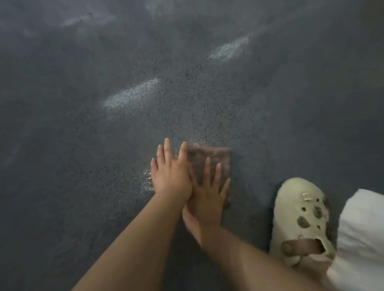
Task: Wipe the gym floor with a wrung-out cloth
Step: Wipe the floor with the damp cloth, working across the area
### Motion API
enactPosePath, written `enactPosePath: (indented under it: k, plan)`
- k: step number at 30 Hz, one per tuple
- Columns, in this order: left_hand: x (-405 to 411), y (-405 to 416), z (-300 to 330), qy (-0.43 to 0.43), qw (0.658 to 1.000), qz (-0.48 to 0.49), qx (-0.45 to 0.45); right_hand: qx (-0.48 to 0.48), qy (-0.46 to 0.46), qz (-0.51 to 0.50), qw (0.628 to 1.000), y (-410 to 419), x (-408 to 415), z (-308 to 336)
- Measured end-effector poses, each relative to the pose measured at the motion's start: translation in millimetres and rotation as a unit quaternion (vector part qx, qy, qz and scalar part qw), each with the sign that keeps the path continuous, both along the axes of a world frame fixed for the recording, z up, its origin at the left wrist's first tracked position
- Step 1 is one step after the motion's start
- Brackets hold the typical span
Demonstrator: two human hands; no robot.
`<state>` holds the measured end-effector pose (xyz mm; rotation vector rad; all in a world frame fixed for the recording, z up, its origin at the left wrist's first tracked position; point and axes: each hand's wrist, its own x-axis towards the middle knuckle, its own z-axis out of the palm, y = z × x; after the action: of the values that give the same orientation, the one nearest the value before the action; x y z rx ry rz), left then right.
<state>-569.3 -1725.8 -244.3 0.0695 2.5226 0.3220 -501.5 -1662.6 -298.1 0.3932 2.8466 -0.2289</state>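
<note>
The gym floor (pixel 98 150) fills nearly the whole view: dark grey, speckled, with pale glare streaks across it and a wet glisten just around the hands. At the lower right lies a white fabric (pixel 373 236), and beside it a pale green clog (pixel 301 219) with a brown strap and small charms on its top; no writing or brand can be read on it. Two bare forearms reach in from the bottom edge and meet near the middle. The left hand (pixel 171 175) lies flat, fingers straight and slightly spread, its inner edge overlapping the right hand (pixel 208 200), which is also flat with straight fingers, blurred. Both hands press down on the brownish cloth (pixel 209 157), which lies spread on the floor under and just beyond the fingertips. Neither hand curls round it.
</note>
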Motion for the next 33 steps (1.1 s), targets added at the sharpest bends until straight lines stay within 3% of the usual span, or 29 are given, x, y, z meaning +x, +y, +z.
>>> enactPosePath:
  k: [4, 9, 14, 26, 33]
  plan:
    - [-3, -3, -2, -0.027, 0.999, 0.000, -0.026, -0.015, 0.011, 0.070, 0.997, 14, 0, -5]
    - [-8, 4, 0, -0.048, 0.996, -0.022, -0.074, -0.012, -0.002, 0.145, 0.989, 57, -69, -1]
    - [-8, 13, -2, -0.080, 0.989, -0.059, -0.113, 0.001, -0.033, 0.141, 0.990, 100, -151, 6]
    - [-15, 16, -2, -0.106, 0.990, -0.035, -0.083, 0.010, -0.033, 0.041, 0.999, 180, -221, 10]
    - [-14, 15, -3, -0.097, 0.993, -0.016, -0.066, 0.009, -0.030, -0.119, 0.992, 194, -182, 9]
